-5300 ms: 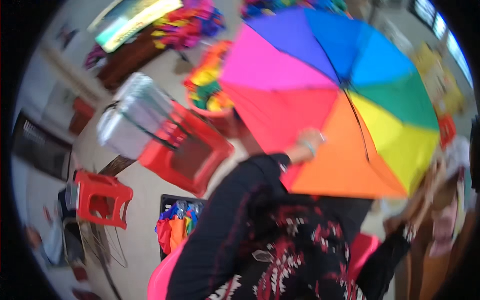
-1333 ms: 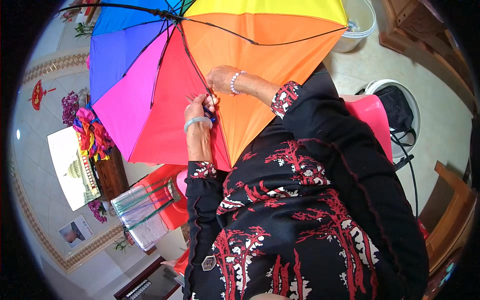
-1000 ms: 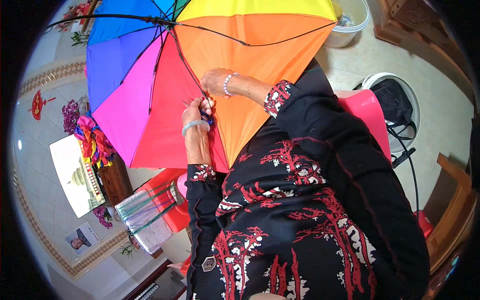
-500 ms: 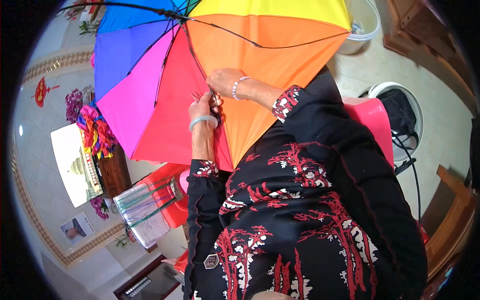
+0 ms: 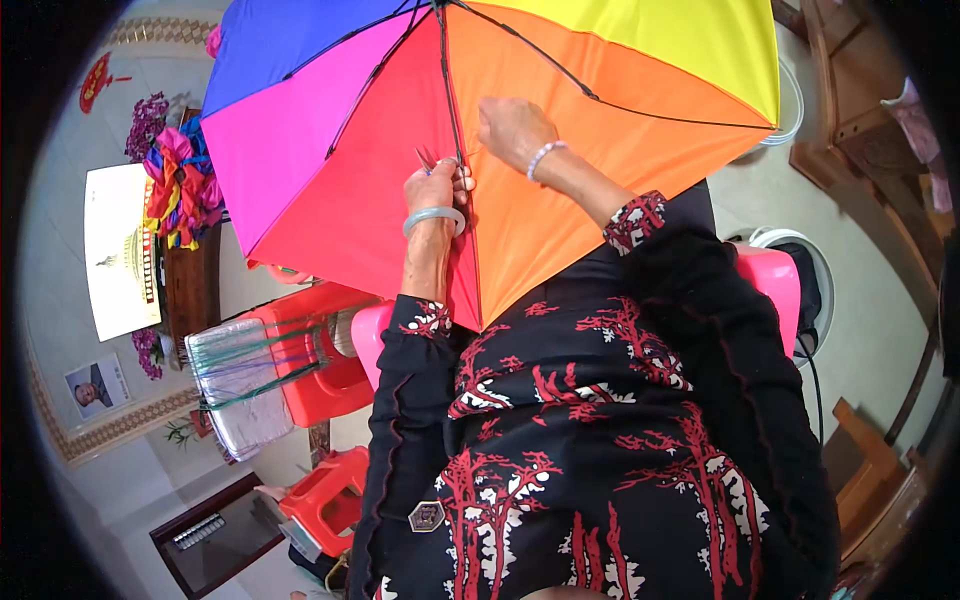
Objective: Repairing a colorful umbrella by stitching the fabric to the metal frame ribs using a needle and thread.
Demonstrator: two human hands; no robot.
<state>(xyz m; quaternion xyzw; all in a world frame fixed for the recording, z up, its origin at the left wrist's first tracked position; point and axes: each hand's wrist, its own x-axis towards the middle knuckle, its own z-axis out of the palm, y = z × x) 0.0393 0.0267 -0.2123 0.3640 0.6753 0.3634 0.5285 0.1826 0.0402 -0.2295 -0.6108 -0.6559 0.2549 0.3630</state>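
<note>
A multicoloured umbrella [image 5: 345, 205] is spread in front of me, its inner side with dark ribs facing me. My left hand [image 5: 436, 188] is closed around one rib [image 5: 447, 85], where the red and orange panels meet. Two slim pointed tips [image 5: 425, 160], like those of small scissors, stick up from that hand; the rest is hidden in the palm. To its right, over the orange panel, my right hand [image 5: 517, 133] is raised with its fingers pinched together. Whatever it pinches is too fine to make out.
Left of me, a red stool [image 5: 340, 385] bears a silvery wrapped bundle [image 5: 240, 370] with coloured cords. Farther off are bunched colourful fabric [image 5: 185, 190] and a lit screen [image 5: 120, 250]. A white bucket [image 5: 825, 290] and a pink seat [image 5: 775, 285] are at the right.
My right hand has pulled away from my left, up and to the right. The left hand keeps its grip on the rib. The whole view has shifted, and the umbrella sits farther right.
</note>
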